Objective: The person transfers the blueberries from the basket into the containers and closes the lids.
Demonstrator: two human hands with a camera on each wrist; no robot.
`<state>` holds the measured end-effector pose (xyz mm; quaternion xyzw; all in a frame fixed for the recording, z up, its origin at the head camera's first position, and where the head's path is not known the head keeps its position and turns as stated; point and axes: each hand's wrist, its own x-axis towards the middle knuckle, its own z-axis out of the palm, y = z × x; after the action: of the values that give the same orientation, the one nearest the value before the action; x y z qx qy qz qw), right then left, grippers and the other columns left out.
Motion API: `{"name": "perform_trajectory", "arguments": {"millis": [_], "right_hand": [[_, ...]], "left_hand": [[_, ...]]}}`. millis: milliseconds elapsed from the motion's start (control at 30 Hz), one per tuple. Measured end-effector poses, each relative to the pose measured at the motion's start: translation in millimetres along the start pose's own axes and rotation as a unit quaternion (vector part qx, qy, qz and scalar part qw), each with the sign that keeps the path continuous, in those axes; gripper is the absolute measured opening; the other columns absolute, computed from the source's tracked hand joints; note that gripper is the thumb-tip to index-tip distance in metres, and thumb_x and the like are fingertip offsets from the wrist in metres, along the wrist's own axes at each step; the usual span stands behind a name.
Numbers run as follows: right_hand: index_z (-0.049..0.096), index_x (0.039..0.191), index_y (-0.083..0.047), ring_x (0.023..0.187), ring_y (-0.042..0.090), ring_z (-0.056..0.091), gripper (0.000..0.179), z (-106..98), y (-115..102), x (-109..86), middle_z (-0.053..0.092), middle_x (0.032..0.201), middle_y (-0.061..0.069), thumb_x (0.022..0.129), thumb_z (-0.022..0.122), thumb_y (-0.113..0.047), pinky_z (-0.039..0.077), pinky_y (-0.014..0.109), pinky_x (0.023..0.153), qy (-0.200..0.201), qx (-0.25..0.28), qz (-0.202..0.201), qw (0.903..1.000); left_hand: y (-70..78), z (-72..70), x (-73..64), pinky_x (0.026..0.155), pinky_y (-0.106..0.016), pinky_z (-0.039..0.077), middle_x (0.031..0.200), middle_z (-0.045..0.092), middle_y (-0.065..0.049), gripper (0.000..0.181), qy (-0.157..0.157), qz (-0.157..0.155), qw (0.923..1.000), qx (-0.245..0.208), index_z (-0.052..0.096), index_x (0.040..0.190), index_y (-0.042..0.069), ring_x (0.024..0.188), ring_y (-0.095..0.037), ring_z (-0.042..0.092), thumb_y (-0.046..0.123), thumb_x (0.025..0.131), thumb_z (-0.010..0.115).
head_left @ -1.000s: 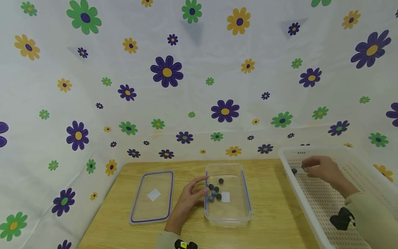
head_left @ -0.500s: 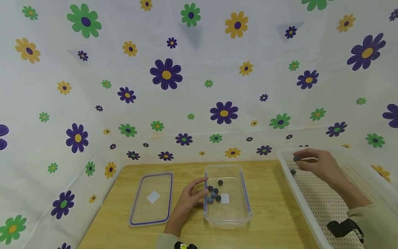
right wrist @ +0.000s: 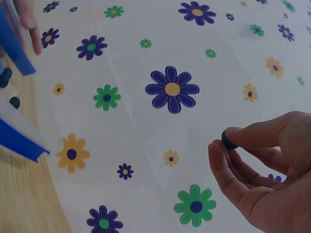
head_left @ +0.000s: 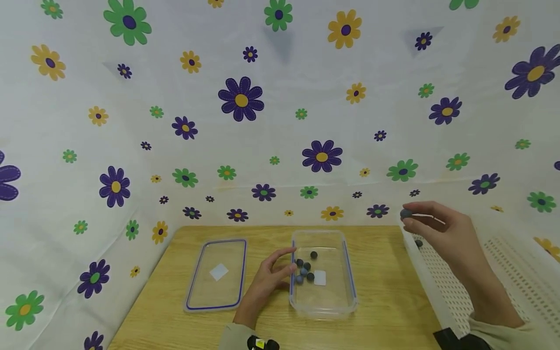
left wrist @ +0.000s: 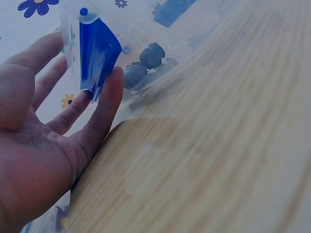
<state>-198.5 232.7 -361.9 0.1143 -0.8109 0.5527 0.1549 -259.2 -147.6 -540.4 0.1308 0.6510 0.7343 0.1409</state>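
My right hand (head_left: 455, 238) pinches a blueberry (head_left: 406, 213) between thumb and fingertips, raised over the near-left rim of a white basket (head_left: 422, 272). The right wrist view shows the same blueberry (right wrist: 228, 139) at the fingertips. My left hand (head_left: 271, 274) holds the left side of a clear plastic container (head_left: 332, 304), fingers and thumb at its rim. In the left wrist view, the left hand's fingers (left wrist: 104, 107) are around a blue flap (left wrist: 97, 53) on the container's side. Several blueberries (head_left: 304, 271) lie inside, mostly along the left wall.
A clear lid with a blue seal (head_left: 217, 287) lies flat left of the container on the wooden table (head_left: 376, 291). Another blueberry (head_left: 418, 243) sits in the basket by its left wall. A flower-patterned sheet (head_left: 280, 131) rises behind the table.
My right hand has lifted a blueberry out of the basket, moving up and left to its rim. The left hand and container stay put.
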Motion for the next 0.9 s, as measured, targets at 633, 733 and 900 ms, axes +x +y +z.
{"name": "perform_trajectory", "arguments": {"millis": [633,733,900], "right_hand": [[0.060,0.124,0.012,0.099,0.014,0.072,0.031,88.3,24.2,-15.9,0.068,0.113,0.006,0.096,0.069,0.002,0.058,0.032,0.087,0.021,0.207,-0.004,0.9782],[0.059,0.124,0.014,0.100,0.016,0.072,0.031,100.8,37.0,-13.4,0.068,0.113,0.006,0.097,0.068,0.001,0.058,0.033,0.088,0.013,0.227,0.009,0.9738],[0.060,0.125,0.013,0.100,0.019,0.073,0.034,119.4,55.7,-13.4,0.069,0.113,0.007,0.097,0.070,-0.003,0.058,0.035,0.088,0.005,0.228,0.038,0.9729]], "left_hand": [[0.0,2.5,0.5,0.077,-0.040,0.061,0.157,0.037,-0.017,0.056,-0.005,0.001,0.9999,-0.012,0.051,0.151,0.010,0.106,-0.028,0.067,0.018,0.099,0.071],[-0.6,1.6,-0.3,0.075,-0.039,0.061,0.157,0.038,-0.016,0.056,0.002,-0.002,0.9999,-0.011,0.051,0.150,0.010,0.105,-0.028,0.067,0.017,0.099,0.071],[-1.9,0.8,0.4,0.072,-0.039,0.061,0.160,0.033,-0.010,0.057,0.003,0.002,1.0000,-0.008,0.050,0.150,0.008,0.105,-0.029,0.067,0.017,0.099,0.072]]}}
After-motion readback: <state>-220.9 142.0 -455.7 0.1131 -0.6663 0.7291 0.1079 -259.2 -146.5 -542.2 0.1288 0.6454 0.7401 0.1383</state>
